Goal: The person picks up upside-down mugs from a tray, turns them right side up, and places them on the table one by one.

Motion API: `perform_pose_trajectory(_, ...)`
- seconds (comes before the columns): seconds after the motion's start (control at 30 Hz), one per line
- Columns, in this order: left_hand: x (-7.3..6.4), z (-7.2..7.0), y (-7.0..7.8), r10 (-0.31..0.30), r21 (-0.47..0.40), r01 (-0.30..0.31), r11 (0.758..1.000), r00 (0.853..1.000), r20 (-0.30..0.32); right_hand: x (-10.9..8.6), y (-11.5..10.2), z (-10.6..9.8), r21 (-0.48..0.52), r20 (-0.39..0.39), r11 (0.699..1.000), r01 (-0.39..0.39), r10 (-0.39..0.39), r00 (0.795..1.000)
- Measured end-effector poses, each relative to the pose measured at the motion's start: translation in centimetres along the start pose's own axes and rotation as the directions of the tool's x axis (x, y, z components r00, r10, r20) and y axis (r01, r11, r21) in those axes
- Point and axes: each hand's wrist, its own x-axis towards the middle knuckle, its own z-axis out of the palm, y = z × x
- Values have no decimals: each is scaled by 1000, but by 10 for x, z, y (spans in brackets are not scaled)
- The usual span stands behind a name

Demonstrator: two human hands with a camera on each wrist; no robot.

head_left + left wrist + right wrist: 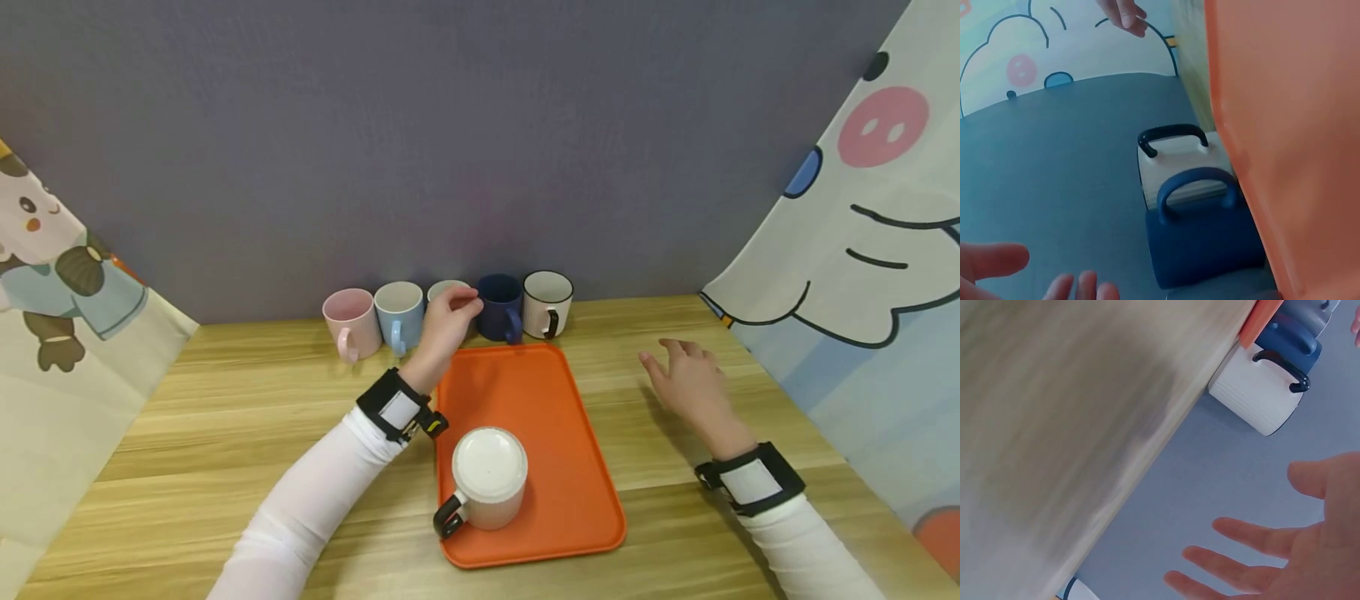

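My left hand (448, 323) hovers over the pale mug (441, 288) in the middle of the back row and hides most of it. Its thumb and fingertips stand apart with nothing between them in the left wrist view. To its right are a navy mug (495, 310) and a white mug with a black rim and handle (538, 315); to its left, a light blue mug (401, 313) and a pink mug (357, 323). My right hand (688, 385) is held over the table at the right, fingers spread and holding nothing. A white mug with a black handle (489, 477) sits upside down on the orange tray (566, 467).
The tray lies on a wooden table (300, 417), its far edge close to the navy and black-rimmed mugs. Behind the row rises a grey panel (480, 150). Cartoon-printed cloths (847, 275) hang at both sides.
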Motion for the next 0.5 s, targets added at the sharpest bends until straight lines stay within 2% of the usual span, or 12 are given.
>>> perform_pose_trajectory(0.17, -11, -11, -5, 108, 29, -108, 994, 994, -8, 2, -5, 2, 25, 4, 999, 34, -34, 999)
perform_pose_trajectory(0.23, -17, -16, -6, 131, 30, -131, 991, 991, -9, 2, -8, 3, 37, 6, 998, 50, -50, 999)
perform_pose_trajectory(0.5, -35, -32, -10, 146, 21, -146, 989, 989, 2, 5, -18, 6, 56, -2, 994, 90, -90, 996)
